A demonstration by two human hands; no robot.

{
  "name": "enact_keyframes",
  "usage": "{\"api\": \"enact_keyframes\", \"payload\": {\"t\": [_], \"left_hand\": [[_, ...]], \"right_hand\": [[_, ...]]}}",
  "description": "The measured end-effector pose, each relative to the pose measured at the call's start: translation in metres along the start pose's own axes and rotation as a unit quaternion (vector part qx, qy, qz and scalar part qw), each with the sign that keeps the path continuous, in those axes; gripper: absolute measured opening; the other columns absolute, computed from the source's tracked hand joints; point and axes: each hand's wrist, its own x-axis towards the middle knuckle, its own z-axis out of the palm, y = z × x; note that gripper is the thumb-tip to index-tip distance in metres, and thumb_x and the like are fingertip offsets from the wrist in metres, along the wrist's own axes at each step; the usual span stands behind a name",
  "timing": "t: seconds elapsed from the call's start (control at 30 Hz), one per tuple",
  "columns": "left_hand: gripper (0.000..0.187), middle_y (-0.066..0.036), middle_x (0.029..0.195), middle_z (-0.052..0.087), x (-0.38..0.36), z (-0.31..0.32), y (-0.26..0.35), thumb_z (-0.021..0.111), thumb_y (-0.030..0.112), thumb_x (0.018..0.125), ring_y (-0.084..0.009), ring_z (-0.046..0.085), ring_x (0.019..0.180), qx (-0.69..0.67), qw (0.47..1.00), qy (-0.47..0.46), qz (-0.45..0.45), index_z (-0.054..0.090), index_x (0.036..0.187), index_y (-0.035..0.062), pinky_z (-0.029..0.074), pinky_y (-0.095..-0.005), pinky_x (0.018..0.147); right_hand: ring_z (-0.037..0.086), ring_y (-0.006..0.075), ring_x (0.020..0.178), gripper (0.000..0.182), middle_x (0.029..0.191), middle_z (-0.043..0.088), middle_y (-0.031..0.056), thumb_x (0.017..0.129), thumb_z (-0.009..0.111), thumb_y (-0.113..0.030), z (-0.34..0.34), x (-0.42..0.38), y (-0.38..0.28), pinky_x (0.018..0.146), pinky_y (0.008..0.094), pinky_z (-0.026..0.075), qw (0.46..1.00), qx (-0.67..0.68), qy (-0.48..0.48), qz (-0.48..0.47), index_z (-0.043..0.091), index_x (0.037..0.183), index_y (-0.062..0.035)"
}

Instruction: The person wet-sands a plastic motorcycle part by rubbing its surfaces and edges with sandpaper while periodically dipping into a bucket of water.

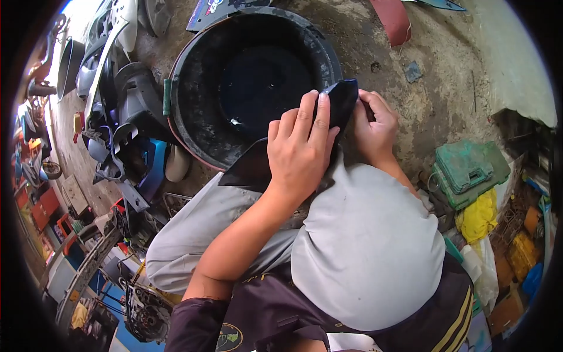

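Observation:
A dark, glossy, curved panel (pixel 245 166) lies slanted across the near right rim of a large black tub (pixel 185 120). My left hand (pixel 299 141) is laid over the panel's middle, its fingers pressed on the surface and its thumb along the right side. Just right of it, my right hand (pixel 375 124) pinches the panel's upper right end with bent fingers. Dark liquid (pixel 264 82) with bright reflections is in the tub. Whatever lies under my left palm is hidden.
My raised knee (pixel 369 246) in grey trousers is close below both hands. Black and blue plastic parts (pixel 141 97) crowd the left. A green case (pixel 463 167) and a yellow bag (pixel 478 217) are at the right. A red piece (pixel 392 22) lies on the floor beyond the tub.

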Motion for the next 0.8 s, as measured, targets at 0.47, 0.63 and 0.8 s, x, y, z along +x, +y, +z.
{"api": "enact_keyframes", "payload": {"t": [0.47,0.63,0.8], "left_hand": [[0.066,0.004,0.169,0.051,0.014,0.011,0.000,0.078,0.024,0.091,-0.0306,0.042,0.159,0.098,0.992,-0.070,0.034,0.064,0.156,0.0260,0.038,-0.0599,0.117],[0.055,0.003,0.161,0.061,0.028,0.006,-0.005,0.076,0.021,0.095,-0.0324,0.054,0.150,0.068,0.994,-0.071,0.046,0.069,0.149,0.0241,0.056,-0.0414,0.103],[0.056,0.001,0.158,0.063,0.037,-0.002,-0.013,0.079,0.025,0.094,-0.0325,0.061,0.143,0.011,0.993,-0.099,0.060,0.069,0.149,0.0220,0.062,-0.0383,0.098]], "right_hand": [[0.066,0.0221,0.065,0.018,0.082,0.068,0.0108,0.094,0.075,0.008,0.002,-0.013,0.005,0.058,0.0341,0.051,0.995,0.003,0.054,-0.083,0.074,0.110,-0.0004],[0.066,0.0250,0.067,0.017,0.084,0.070,0.0123,0.095,0.074,0.008,0.005,-0.014,0.009,0.060,0.0362,0.052,0.994,-0.004,0.049,-0.098,0.074,0.110,-0.0001],[0.067,0.0287,0.068,0.018,0.083,0.069,0.0114,0.093,0.074,0.007,-0.001,-0.013,0.011,0.062,0.0400,0.054,0.994,-0.030,0.035,-0.098,0.073,0.108,-0.0024]]}}
